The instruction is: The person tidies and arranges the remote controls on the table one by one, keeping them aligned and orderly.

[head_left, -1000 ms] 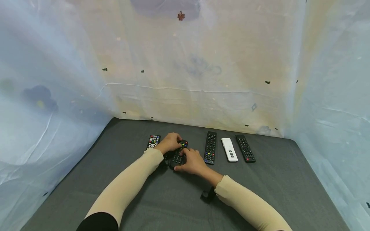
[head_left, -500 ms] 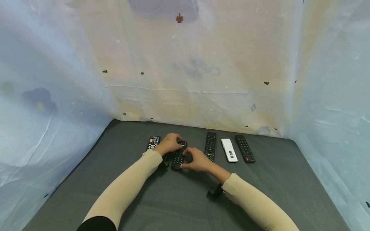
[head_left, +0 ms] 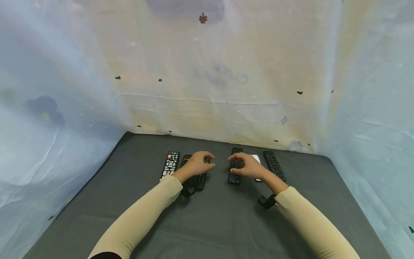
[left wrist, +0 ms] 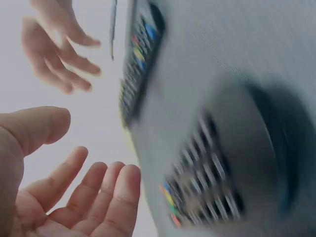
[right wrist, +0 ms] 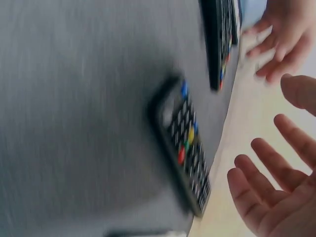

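My left hand [head_left: 196, 163] hovers, fingers spread and holding nothing, over a black remote control [head_left: 200, 181] with a rounded end. That remote is large and blurred in the left wrist view. Left of it lie a second black remote [head_left: 185, 160], partly covered by the hand and wrist, and a black remote with white and coloured buttons [head_left: 170, 163]. My right hand [head_left: 249, 166], also holding nothing, hangs above a long black remote [head_left: 234, 178]; its coloured buttons show in the right wrist view. Behind this hand, a white remote [head_left: 256, 157] is mostly hidden.
At the right of the row lies another black remote [head_left: 273, 164]. All the remotes rest on a dark grey cloth-covered table [head_left: 213, 223]. Pale patterned sheets [head_left: 226, 82] hang behind the table and along both sides. A black strap [head_left: 266, 201] hangs below the right wrist.
Both hands have come off the round-ended black remote. The right hand has moved right, over the long black remote. The left hand has lifted slightly and its fingers have opened.
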